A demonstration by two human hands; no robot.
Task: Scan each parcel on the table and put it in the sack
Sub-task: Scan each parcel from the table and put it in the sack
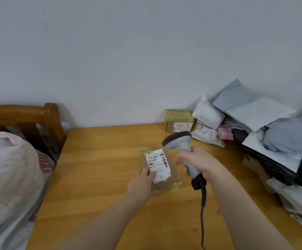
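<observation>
A small brown parcel (pixel 164 165) wrapped in yellowish tape, with a white shipping label facing up, is held over the wooden table (pixel 101 168). My left hand (pixel 143 183) grips its near left corner, thumb on the label. My right hand (pixel 199 163) grips the handle of a grey barcode scanner (pixel 180 141), whose head points down at the label's far edge. The scanner's black coiled cable (pixel 203 210) hangs toward the table's front. A white woven sack (pixel 11 177) stands open at the left, beside the table.
A taped cardboard box (pixel 179 123) stands at the back of the table by the wall. A heap of white, grey and black mailer bags (pixel 265 127) and boxes fills the right side. A wooden chair back (pixel 29 116) rises behind the sack.
</observation>
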